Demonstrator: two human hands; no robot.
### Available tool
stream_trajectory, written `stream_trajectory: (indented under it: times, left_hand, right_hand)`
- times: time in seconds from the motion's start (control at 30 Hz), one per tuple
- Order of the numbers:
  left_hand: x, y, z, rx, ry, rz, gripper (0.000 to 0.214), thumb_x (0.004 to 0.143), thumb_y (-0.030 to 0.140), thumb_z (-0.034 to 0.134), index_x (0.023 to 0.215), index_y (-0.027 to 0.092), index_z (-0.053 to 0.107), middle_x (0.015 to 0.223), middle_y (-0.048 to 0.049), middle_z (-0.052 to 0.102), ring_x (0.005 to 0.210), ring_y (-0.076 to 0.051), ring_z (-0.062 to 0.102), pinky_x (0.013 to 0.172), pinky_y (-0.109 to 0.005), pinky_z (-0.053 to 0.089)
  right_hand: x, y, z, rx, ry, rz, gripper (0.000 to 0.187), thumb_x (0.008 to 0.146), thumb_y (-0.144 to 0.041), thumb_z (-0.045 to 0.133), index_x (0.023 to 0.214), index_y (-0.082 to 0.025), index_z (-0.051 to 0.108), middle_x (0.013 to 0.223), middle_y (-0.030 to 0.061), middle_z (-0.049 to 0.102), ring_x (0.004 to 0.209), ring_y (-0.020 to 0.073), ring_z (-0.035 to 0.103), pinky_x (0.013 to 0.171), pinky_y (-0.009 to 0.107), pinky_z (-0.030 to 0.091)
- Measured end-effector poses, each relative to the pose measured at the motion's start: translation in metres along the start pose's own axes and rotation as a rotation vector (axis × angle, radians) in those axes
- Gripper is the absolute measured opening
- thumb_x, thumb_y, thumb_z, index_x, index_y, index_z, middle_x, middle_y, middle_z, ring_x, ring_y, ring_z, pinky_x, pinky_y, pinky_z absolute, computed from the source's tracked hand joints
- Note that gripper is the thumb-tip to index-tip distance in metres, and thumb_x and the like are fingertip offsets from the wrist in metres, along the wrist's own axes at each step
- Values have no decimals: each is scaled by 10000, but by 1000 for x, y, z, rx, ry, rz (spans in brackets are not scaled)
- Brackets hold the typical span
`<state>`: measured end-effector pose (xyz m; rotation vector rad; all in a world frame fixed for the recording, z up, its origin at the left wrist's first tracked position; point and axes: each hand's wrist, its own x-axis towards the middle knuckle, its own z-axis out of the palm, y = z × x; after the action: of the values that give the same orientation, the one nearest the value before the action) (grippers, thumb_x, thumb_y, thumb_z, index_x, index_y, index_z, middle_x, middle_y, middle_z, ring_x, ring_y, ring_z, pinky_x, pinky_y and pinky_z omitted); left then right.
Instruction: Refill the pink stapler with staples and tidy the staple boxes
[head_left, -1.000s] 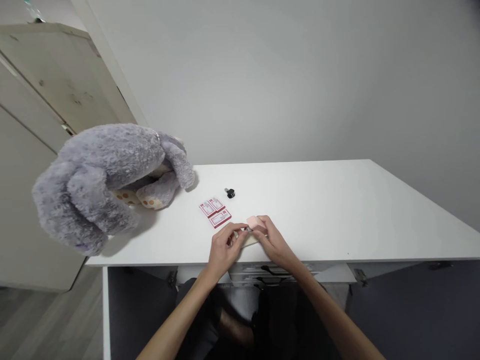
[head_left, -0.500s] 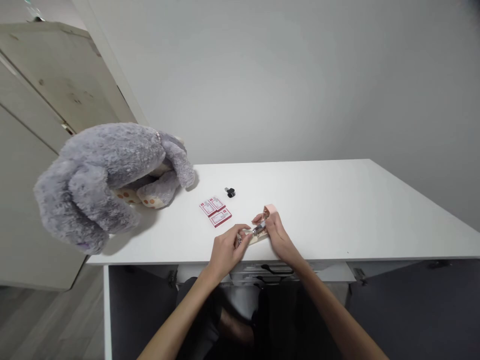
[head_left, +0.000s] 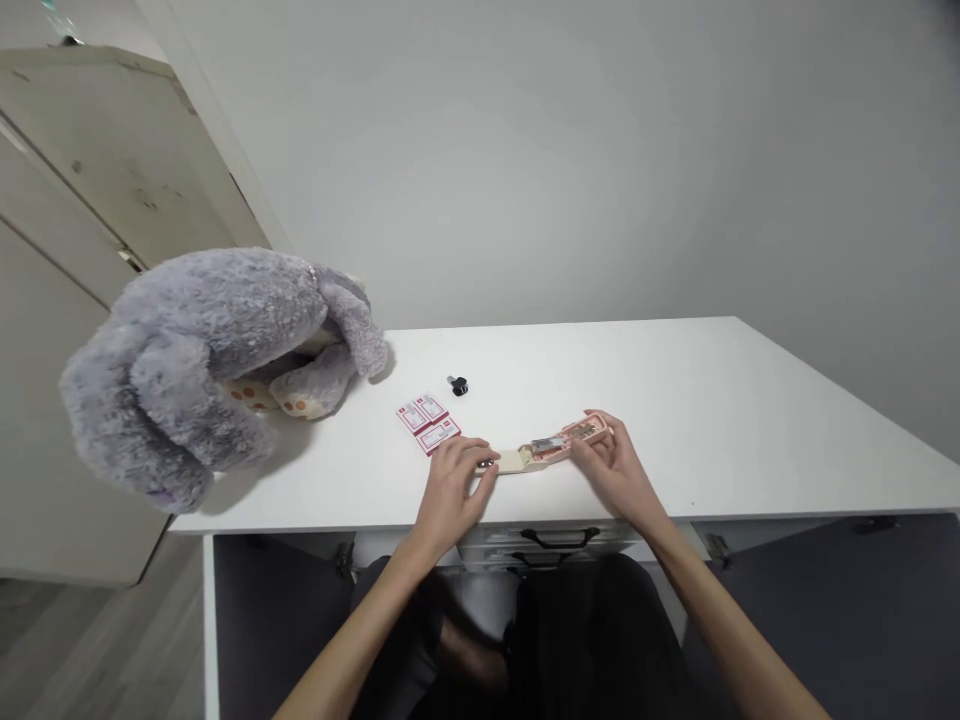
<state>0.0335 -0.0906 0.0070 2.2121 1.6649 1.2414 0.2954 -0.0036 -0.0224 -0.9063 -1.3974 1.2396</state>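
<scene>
A pink and cream stapler (head_left: 547, 448) lies spread wide at its hinge on the white table, with its metal inner parts showing. My left hand (head_left: 454, 485) pinches the end of its cream base between thumb and fingers. Around the far end of the pink upper half, my right hand (head_left: 611, 465) has its fingers closed. Just beyond my left hand are several small red and white boxes (head_left: 437, 433), set close together. Behind them lies a small black staple remover (head_left: 459, 386).
A large grey plush toy (head_left: 225, 310) fills the left end of the white table (head_left: 675, 410). The wall rises at the back. Below the front edge are drawers with black handles (head_left: 559, 538) and open dark cabinet doors (head_left: 825, 610).
My right hand has swung the stapler's pink upper half out to the right, so the stapler is opened much wider. My left hand stays on the base.
</scene>
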Motion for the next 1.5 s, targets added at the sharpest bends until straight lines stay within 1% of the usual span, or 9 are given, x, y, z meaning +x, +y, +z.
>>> stream_trajectory:
  times: [0.27,0.43,0.6,0.83,1.07,1.17,1.27,1.37,1.5]
  left_hand:
    - [-1,-1,-1,-2,-42,9,314,1099,275,561,1407,285,621,1465,-114,622,1401,-278,546,1207,-523,442]
    - [1,-8,-7,8,49,-6,338,1086,277,584,1423,261,580,1450,-123,617,1394,-277,545,1207,-515,455]
    - [-2,-31,-23,223,134,-16,271,1050,297,626,1316,250,652,1381,-134,639,1376,-332,520,1189,-577,448]
    - [-13,-52,-40,515,49,-39,370,1039,316,609,1397,254,681,1548,-168,580,1467,-460,404,1117,-682,444]
    - [-13,-54,-42,392,-33,-22,303,1064,394,619,1318,269,726,1293,-116,751,1256,-343,605,1052,-532,493]
    - [-12,-51,-44,279,-49,-65,313,1075,403,608,1337,252,690,1261,-102,768,1177,-303,664,1031,-492,515]
    - [-13,-46,-49,115,-30,-100,356,1056,429,645,1361,246,652,1319,-102,753,1221,-286,682,1065,-471,533]
    - [-13,-40,-54,-42,-51,-147,433,1020,461,698,1391,246,632,1354,-106,747,1230,-270,699,1081,-451,552]
    - [-11,-32,-58,-199,-126,-200,533,977,460,757,1435,236,600,1306,-99,782,1184,-252,728,1103,-446,556]
  right_hand:
    - [4,4,-37,-184,17,50,592,893,-622,815,1298,-241,614,1273,139,755,1183,306,739,1032,467,603]
    - [4,8,-40,-293,26,21,578,877,-627,825,1280,-239,680,1284,133,748,1149,320,725,1006,477,585]
    - [4,13,-40,-352,25,-15,548,896,-627,801,1271,-241,696,1255,134,760,1116,331,718,980,498,579]
    - [2,10,-36,-410,61,-35,520,907,-631,781,1235,-236,698,1222,124,776,1088,330,719,979,500,561]
    - [2,7,-32,-519,121,-63,500,912,-625,763,1208,-228,695,1209,129,759,1042,331,707,958,513,559]
    - [-2,-1,-26,-577,169,-195,434,936,-586,750,1198,-245,690,1219,131,731,1118,345,679,993,537,547]
    - [-12,-13,-13,-596,244,-382,245,1007,-471,695,1144,-268,701,1170,129,727,1152,339,662,1031,544,532]
    - [-26,-22,5,-553,140,-462,128,1043,-383,645,1047,-279,719,1079,114,762,1082,319,702,987,514,558]
    - [-35,-20,29,-452,-155,-307,210,1035,-450,656,1107,-265,725,912,65,773,755,237,699,693,390,579]
